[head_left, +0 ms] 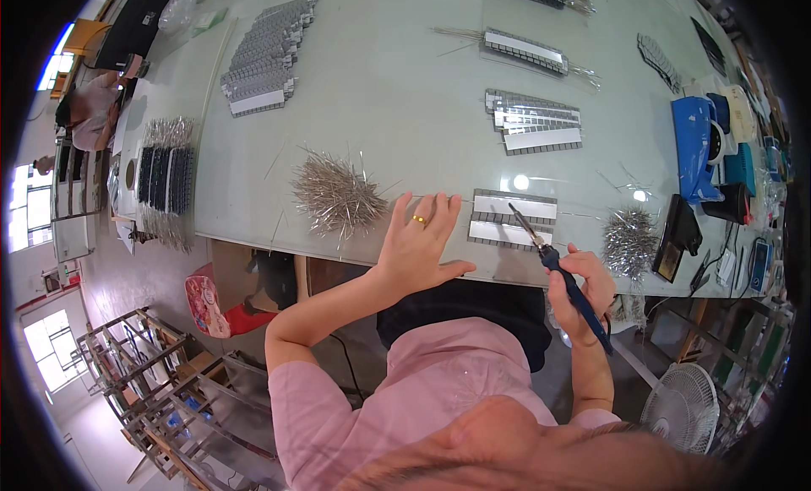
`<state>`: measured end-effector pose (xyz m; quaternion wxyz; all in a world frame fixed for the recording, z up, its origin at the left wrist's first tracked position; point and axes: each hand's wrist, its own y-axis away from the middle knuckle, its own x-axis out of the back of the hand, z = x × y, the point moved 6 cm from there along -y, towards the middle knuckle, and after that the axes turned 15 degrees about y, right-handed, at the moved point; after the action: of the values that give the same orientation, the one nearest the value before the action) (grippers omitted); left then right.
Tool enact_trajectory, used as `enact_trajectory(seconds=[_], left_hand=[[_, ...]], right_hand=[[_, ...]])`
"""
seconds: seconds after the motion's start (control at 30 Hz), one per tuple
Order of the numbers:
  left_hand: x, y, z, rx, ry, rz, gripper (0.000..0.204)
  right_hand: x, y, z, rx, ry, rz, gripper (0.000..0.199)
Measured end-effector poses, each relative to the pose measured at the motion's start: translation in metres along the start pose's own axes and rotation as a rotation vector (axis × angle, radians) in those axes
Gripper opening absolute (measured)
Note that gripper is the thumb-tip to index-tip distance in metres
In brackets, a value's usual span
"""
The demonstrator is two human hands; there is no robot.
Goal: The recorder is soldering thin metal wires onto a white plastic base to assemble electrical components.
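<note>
Gripping a blue-handled soldering iron [583, 304] in the right hand [593, 276], with the fingers clamped around its handle, pointed the metal tip up and leftward over an upper grey strip [494, 205] with a white band; could not tell touching from hovering there. Spread the left hand [420, 246] palm down just left of the strip, with its fingers slightly apart, its thumb stretched out to the right and a gold-coloured ring [420, 219] on one finger; could not tell about any thin wire under the fingertips. Had a lower grey strip [498, 231] beside the upper one, nearer the front edge of the pale table [380, 86], with a pile of thin silvery wires [334, 195] beside the left hand and a second wire pile [629, 240] at the right. Saw fanned-out strips [541, 140] farther back, an overlapping row of strips [266, 60] at the far left and a blue device [694, 145] on the right.
</note>
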<state>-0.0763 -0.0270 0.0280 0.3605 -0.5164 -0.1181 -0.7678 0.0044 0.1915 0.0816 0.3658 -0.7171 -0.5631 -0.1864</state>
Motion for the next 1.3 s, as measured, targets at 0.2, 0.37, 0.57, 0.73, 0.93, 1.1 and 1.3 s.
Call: enact_trajectory(seconds=[0.2,0.37,0.57,0.73,0.93,1.1,1.3], left_hand=[[0.001,0.003,-0.006,0.013,0.067,0.034,0.091],[0.000,0.011,-0.012,0.044,0.042,0.061,0.087],[-0.001,0.007,-0.007,0.064,0.028,0.109,0.083],[-0.002,0.007,-0.007,0.065,0.043,0.120,0.082],[-0.002,0.006,-0.008,0.051,0.069,0.119,0.080],[-0.003,0.006,-0.008,0.051,0.066,0.113,0.080],[-0.003,0.005,-0.008,0.049,0.073,0.105,0.080]], right_hand=[[-0.014,-0.008,-0.007,0.012,-0.021,-0.007,0.020],[-0.020,-0.014,-0.010,0.032,-0.033,-0.018,0.022],[-0.026,-0.018,-0.011,0.048,-0.025,-0.046,0.022],[-0.030,-0.027,-0.014,0.049,-0.021,-0.077,0.021],[-0.036,-0.031,-0.017,0.063,-0.025,-0.102,0.017],[-0.039,-0.033,-0.018,0.071,-0.014,-0.105,0.019],[-0.041,-0.036,-0.019,0.079,0.010,-0.132,0.019]])
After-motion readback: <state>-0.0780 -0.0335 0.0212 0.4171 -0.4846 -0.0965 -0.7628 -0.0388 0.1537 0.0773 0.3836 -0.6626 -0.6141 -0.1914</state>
